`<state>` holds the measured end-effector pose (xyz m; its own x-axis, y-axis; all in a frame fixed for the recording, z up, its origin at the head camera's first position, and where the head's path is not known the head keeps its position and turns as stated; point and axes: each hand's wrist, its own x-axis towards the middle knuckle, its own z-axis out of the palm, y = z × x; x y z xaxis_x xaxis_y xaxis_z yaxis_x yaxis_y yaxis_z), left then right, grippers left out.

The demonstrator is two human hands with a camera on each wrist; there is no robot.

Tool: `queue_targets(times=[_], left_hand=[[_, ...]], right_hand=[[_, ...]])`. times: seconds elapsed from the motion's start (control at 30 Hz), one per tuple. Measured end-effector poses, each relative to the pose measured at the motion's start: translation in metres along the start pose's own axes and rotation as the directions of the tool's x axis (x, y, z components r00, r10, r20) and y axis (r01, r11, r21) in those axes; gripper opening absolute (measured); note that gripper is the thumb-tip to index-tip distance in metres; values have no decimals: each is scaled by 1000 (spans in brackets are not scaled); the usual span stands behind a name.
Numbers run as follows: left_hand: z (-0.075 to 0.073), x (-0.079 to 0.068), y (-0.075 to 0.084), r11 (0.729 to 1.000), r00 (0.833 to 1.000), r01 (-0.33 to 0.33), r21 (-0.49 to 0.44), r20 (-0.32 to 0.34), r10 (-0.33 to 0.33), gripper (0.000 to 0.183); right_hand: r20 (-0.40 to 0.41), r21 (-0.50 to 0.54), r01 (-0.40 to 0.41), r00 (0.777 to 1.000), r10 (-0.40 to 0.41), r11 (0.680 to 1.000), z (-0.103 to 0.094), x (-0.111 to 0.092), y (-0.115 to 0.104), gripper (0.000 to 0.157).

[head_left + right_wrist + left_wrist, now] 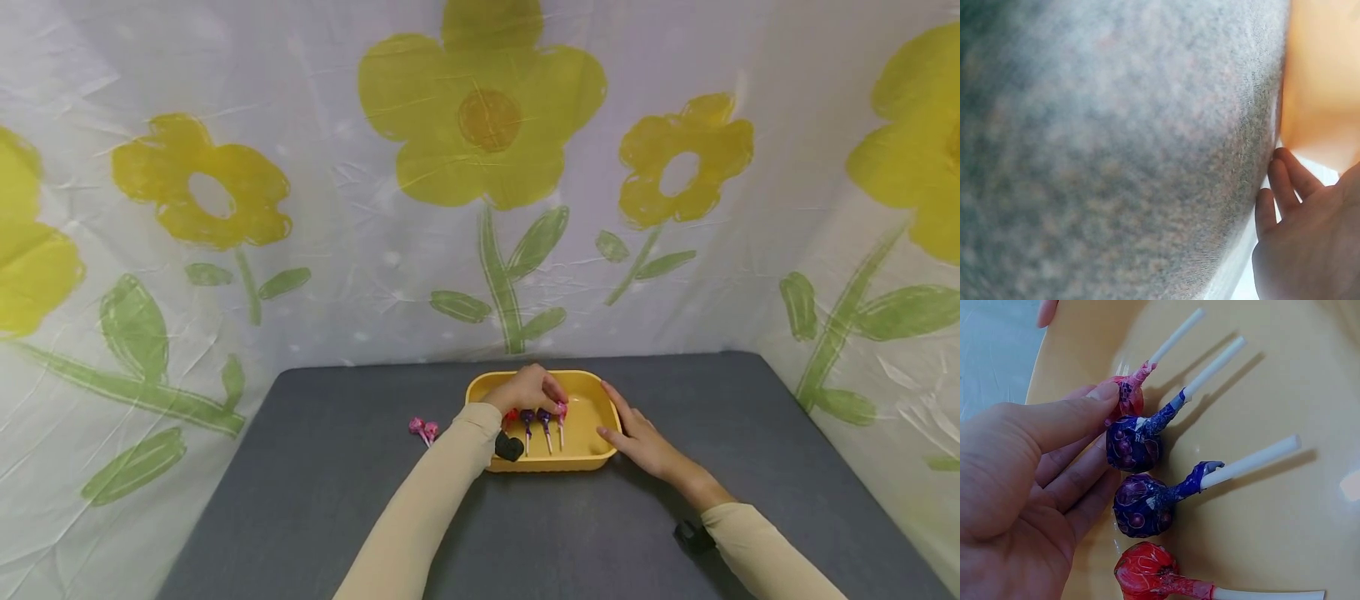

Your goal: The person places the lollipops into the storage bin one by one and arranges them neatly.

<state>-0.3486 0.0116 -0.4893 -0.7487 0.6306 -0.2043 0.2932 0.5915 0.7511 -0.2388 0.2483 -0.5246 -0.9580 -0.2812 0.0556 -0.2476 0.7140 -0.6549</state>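
Observation:
A yellow tray [551, 464] stands on the table with a row of wrapped lollipops in it. My left hand [528, 389] reaches over the tray's back side and pinches a pink lollipop [1141, 376] by its wrapped head, between thumb and fingers. Its white stick points toward the tray's front. Beside it lie two purple lollipops [1135, 447], heads close to my fingers, then a red lollipop [1146, 572]. At the tray's right end, my right hand [645, 446] rests against the side, fingers extended, index fingertip and thumb right at the rim.
On the dark grey table [322, 500], left of the tray, lie pink lollipops [423, 429], partly hidden by the left sleeve [442, 492]. Behind the table hangs a white curtain [360, 308] printed with yellow flowers.

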Motion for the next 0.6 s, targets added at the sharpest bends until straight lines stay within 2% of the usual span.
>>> queue_targets(times=[0.23,0.43,0.6], left_hand=[[1,-1,1,1000,1000,-9,14,-3,9,17],[3,0,4,997,1000,3,72,-16,-1,18],[4,2,4,989,1000,-13,144,-24,17,17]], right_hand=[[-1,11,10,1000,-10,1000,0,-1,-1,76],[-1,8,1,1000,-1,1000,1,-1,0,76],[-12,5,6,1000,-6,1000,1,-1,0,76]])
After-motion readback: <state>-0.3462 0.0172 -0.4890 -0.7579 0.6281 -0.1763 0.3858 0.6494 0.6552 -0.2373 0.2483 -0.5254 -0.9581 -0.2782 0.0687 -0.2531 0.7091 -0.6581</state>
